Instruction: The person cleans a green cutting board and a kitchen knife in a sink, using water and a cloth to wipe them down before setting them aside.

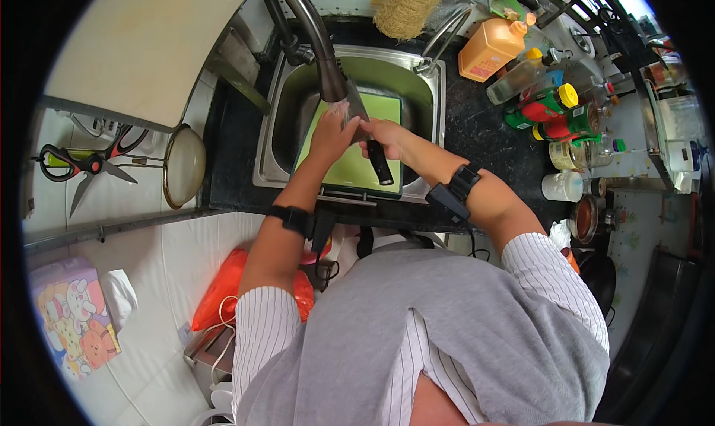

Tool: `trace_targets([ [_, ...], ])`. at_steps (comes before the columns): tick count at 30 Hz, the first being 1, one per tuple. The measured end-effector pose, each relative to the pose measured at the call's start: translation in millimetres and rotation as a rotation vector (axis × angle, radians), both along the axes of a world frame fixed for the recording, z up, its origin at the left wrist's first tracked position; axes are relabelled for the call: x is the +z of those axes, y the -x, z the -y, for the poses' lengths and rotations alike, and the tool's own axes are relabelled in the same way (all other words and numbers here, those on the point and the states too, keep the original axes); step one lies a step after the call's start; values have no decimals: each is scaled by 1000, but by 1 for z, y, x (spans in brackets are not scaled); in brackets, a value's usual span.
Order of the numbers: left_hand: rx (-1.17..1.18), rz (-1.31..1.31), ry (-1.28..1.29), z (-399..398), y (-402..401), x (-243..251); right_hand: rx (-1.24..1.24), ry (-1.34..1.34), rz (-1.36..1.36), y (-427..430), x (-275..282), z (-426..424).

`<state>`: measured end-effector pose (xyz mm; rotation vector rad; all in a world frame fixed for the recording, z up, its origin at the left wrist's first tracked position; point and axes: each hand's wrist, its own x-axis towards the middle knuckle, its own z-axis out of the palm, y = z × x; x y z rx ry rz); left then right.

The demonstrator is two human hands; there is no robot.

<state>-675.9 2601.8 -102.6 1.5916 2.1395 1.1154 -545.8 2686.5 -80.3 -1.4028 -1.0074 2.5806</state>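
Observation:
A kitchen knife (pixel 358 109) with a wide metal blade and a black handle lies between my hands over the sink. Water runs from the dark metal faucet (pixel 333 82) onto the blade and my left hand (pixel 330 131), whose fingers lie at the blade, partly hidden by the stream. My right hand (pixel 386 138) grips the knife where blade and handle meet; the handle points towards me. Below both hands a green cutting board (pixel 357 172) rests tilted in the stainless steel sink (pixel 438 119), its near end at the front rim.
Right of the sink stand an orange plastic jug (pixel 489 49) and several bottles (pixel 539 107). A loofah (pixel 410 7) hangs behind. At the left, scissors (pixel 92 160) and a round strainer (pixel 184 166) hang below a pale board (pixel 139 46). A red bag (pixel 223 289) sits low at the left.

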Motion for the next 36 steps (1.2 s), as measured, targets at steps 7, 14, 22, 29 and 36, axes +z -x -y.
trace_targets([
  [7, -90, -224, 221, -32, 23, -24, -61, 56, 26, 4, 17, 6],
  [14, 118, -313, 487, -7, 27, -55, 50, -212, 99, -28, 10, -16],
  [22, -1025, -191, 414, 17, -23, -49, -15, -274, 132, -96, 21, -38],
  [29, -270, -277, 739, -29, -4, -72, 50, -256, 160, -136, 44, -37],
  [36, -725, -204, 515, 1, -18, -61, -140, -22, 147, -107, 19, -42],
])
